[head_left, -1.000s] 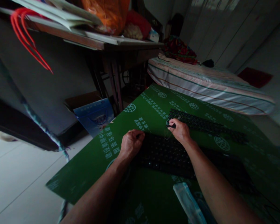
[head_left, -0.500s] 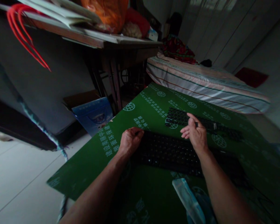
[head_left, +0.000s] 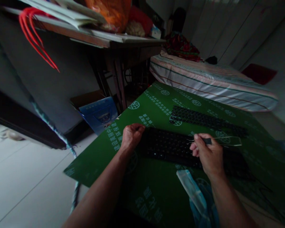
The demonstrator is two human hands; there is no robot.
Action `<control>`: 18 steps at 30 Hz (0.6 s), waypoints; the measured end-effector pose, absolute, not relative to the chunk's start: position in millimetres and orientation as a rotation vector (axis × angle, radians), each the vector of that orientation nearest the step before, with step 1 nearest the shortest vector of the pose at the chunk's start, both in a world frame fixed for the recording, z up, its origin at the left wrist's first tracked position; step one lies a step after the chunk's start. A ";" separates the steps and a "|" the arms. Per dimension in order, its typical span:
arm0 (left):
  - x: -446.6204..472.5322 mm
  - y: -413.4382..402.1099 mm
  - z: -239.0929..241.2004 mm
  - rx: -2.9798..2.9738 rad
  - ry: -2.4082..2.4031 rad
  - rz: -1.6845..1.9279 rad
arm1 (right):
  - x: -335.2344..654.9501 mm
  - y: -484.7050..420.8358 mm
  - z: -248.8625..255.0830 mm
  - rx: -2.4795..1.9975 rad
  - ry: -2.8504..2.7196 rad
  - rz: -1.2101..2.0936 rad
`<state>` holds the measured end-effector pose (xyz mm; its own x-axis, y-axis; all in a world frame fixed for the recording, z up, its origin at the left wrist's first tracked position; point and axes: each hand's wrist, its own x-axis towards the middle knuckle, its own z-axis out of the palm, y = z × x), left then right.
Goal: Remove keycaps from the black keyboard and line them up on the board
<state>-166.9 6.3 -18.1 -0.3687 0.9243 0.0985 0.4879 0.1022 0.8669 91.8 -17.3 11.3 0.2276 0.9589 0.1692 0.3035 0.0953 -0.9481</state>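
Observation:
A black keyboard (head_left: 171, 147) lies on a green printed sheet (head_left: 154, 186). My left hand (head_left: 131, 135) is closed on the keyboard's left end. My right hand (head_left: 207, 153) hovers over the keyboard's right half, fingers pinched on a thin tool (head_left: 218, 141) with a dark handle and a pale clear blade pointing right. Beyond the keyboard, rows of loose black keycaps (head_left: 204, 120) are laid out on the sheet.
A clear plastic bag (head_left: 192, 193) lies on the sheet near my right forearm. A striped mattress (head_left: 211, 85) sits behind. A wooden table (head_left: 114, 44) with papers and bags stands at the left, with a blue box (head_left: 99, 114) beneath it. White floor tiles (head_left: 26, 177) lie to the left.
My right hand moved from the keycap rows back toward me and to the right, now over the keyboard with the tool. My left hand stayed on the keyboard's end.

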 end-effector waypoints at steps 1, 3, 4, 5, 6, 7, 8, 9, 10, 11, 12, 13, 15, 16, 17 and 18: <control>-168.3 6.0 -18.4 1.362 1.918 1.212 | 90.0 -21.3 11.3 -1.413 -1.275 0.811; -170.3 5.8 -19.1 1.342 1.932 1.229 | 85.6 -29.6 11.5 -1.397 -1.282 0.925; -170.9 6.0 -19.6 1.335 1.936 1.235 | 83.1 -33.7 11.8 -1.390 -1.289 0.983; -171.3 6.2 -20.0 1.331 1.937 1.239 | 80.6 -37.4 12.1 -1.382 -1.296 1.038; -171.4 6.5 -20.3 1.329 1.936 1.241 | 78.1 -40.8 12.4 -1.372 -1.303 1.086; -171.3 6.7 -20.6 1.327 1.933 1.243 | 75.7 -43.8 12.5 -1.359 -1.312 1.130; -171.1 6.8 -20.8 1.326 1.929 1.244 | 73.3 -46.2 12.6 -1.348 -1.320 1.166; -170.8 6.9 -20.8 1.324 1.925 1.245 | 71.1 -48.2 12.6 -1.337 -1.331 1.197; -170.4 6.8 -20.7 1.321 1.922 1.246 | 68.8 -49.7 12.7 -1.330 -1.343 1.225; -170.0 6.6 -20.5 1.318 1.919 1.246 | 66.4 -50.8 12.9 -1.326 -1.353 1.247; -169.6 6.3 -20.4 1.315 1.916 1.244 | 64.0 -51.6 13.4 -1.329 -1.360 1.265; -169.2 6.0 -20.2 1.314 1.913 1.242 | 61.3 -52.0 14.2 -1.332 -1.370 1.282; -168.4 5.3 -19.9 1.316 1.905 1.234 | 55.4 -51.8 16.7 -1.330 -1.409 1.303; -168.1 4.9 -19.7 1.318 1.901 1.230 | 52.2 -51.2 18.3 -1.326 -1.439 1.308; -167.7 4.5 -19.6 1.322 1.897 1.227 | 48.8 -50.2 20.0 -1.321 -1.478 1.307; -167.3 4.0 -19.3 1.325 1.894 1.225 | 45.4 -48.9 21.6 -1.315 -1.525 1.305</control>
